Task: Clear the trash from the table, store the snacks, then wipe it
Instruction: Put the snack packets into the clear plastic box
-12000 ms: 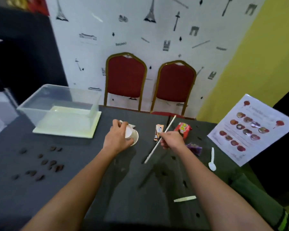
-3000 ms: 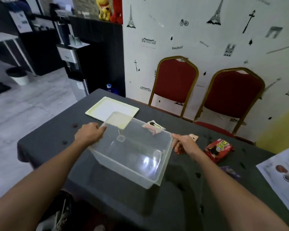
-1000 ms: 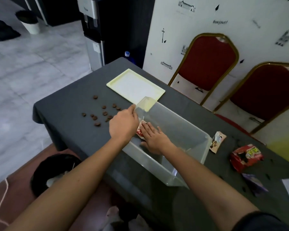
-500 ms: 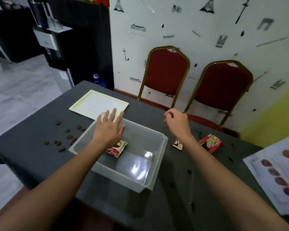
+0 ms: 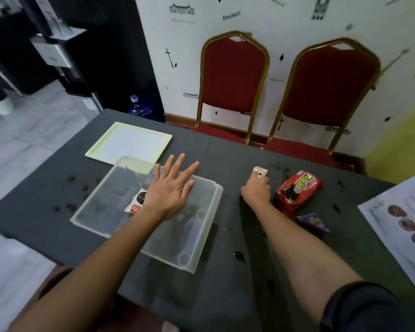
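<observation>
Clear plastic bin [image 5: 203, 238] sits on the dark table [image 5: 237, 152], one small white-and-red snack packet [image 5: 137, 204] lying inside. Left hand [image 5: 171, 188] is spread flat above the bin, fingers straight, holding nothing. Right hand [image 5: 256, 189] pinches a small pale packet [image 5: 260, 172] bearing a dark round print, just beside the red snack bag [image 5: 297, 192]; a purple wrapper [image 5: 313, 222] lies near.

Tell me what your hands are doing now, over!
Left hand open, flat over clear bin. Right hand pinching small snack packet. One packet in bin. Red pack, purple wrapper beside right arm.
</observation>
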`<state>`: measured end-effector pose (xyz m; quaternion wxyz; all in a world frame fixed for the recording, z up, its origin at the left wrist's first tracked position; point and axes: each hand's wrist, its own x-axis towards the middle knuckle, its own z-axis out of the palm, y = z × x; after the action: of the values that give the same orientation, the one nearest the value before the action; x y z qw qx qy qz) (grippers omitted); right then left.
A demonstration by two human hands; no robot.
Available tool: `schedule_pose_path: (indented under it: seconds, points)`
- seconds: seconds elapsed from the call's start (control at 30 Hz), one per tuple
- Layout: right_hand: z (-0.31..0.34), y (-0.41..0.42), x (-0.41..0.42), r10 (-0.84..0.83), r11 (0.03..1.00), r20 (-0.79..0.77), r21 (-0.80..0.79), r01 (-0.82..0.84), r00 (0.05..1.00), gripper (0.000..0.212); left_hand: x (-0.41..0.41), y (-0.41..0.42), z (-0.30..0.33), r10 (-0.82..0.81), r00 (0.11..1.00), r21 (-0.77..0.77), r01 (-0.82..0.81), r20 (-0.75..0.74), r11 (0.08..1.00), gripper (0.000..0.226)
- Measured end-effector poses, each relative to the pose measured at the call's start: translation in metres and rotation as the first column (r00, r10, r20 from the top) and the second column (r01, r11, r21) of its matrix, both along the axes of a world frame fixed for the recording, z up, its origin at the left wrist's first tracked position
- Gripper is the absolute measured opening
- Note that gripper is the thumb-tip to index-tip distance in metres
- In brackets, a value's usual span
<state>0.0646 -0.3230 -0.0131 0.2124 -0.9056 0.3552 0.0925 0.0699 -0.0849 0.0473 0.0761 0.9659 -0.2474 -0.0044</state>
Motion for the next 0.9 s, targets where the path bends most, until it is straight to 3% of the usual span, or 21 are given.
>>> schedule_pose_path:
  seconds: [0.1,0.2,0.27,0.33,0.43,0.5,0.6,0.7,0.8,0.9]
  points:
    - [-0.002,-0.011,0.002,-0.099,0.988,0.079,0.128,0.088,0.992,0.050,0.006,0.001,0.001,-0.041,0.999,0.044,0.041,-0.004,0.998,0.051]
    - [0.017,-0.020,0.010,-0.320,0.847,0.147,0.488,0.213,0.936,0.031,0.017,0.032,0.007,0.059,0.998,0.107,-0.061,0.026,0.992,0.052]
    - [0.044,-0.011,0.022,-0.351,0.749,0.238,0.652,0.119,0.906,0.019,0.023,0.068,0.012,0.214,0.976,0.095,-0.217,0.046,0.971,0.055]
    - [0.079,0.006,0.036,-0.267,0.714,0.372,0.696,-0.076,0.889,0.018,0.025,0.103,0.019,0.346,0.938,0.064,-0.346,0.020,0.936,0.056]
    - [0.133,0.041,0.046,0.076,0.605,0.509,0.660,-0.445,0.858,0.019,0.022,0.133,0.023,0.373,0.925,0.078,-0.367,-0.076,0.927,0.054]
    - [0.151,0.074,0.041,0.428,0.487,0.445,0.620,-0.615,0.787,0.022,0.014,0.144,0.021,0.326,0.934,0.068,-0.319,-0.143,0.945,0.055]
    - [0.135,0.134,0.021,0.862,0.364,0.152,0.478,-0.799,0.483,0.024,0.004,0.151,0.014,0.286,0.943,0.010,-0.289,-0.171,0.957,0.058]
    - [0.089,0.193,-0.001,0.943,0.327,-0.021,0.259,-0.909,0.333,0.027,0.001,0.153,0.012,0.270,0.950,-0.029,-0.278,-0.159,0.960,0.059]
    - [0.052,0.231,-0.014,0.949,0.313,-0.062,0.073,-0.947,0.308,0.028,0.002,0.153,0.010,0.271,0.954,-0.077,-0.282,-0.129,0.956,0.058]
    - [0.032,0.248,-0.018,0.957,0.265,-0.121,0.004,-0.964,0.262,0.033,0.002,0.152,0.011,0.297,0.949,-0.131,-0.310,-0.109,0.942,0.055]
